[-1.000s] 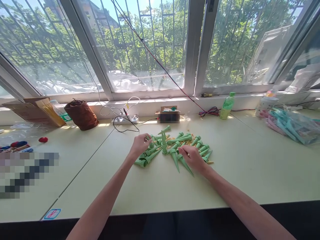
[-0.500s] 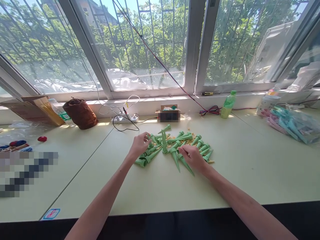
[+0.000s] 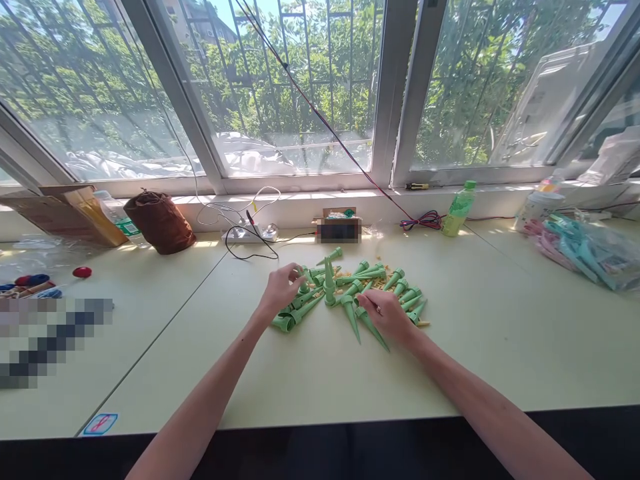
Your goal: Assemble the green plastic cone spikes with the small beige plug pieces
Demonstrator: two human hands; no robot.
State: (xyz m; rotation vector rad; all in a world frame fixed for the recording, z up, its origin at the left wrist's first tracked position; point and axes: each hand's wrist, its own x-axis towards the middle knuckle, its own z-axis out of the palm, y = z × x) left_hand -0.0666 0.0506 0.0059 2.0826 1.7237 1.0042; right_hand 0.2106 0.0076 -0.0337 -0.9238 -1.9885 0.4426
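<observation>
Several green plastic cones (image 3: 353, 327) lie in a loose heap on the pale green table (image 3: 280, 380), with small yellowish pieces (image 3: 383, 283) among them. One green cone (image 3: 329, 280) stands upright, tip up, near the heap's middle. My left hand (image 3: 283, 288) is at the heap's left side, its fingers curled round a green cone. At the right side of the heap my right hand (image 3: 385, 312) is closed in a pinch over the cones; what its fingertips hold, if anything, is hidden.
Behind the heap are a dark box (image 3: 339, 231) and a white power strip (image 3: 250, 233) with cables. A brown pouch (image 3: 163, 223) stands at the back left, a green bottle (image 3: 459, 210) at the back right. Bagged ribbons (image 3: 593, 250) lie far right.
The view has shifted slightly. My left hand's fingers have moved a little round the green cone; my right hand looks the same.
</observation>
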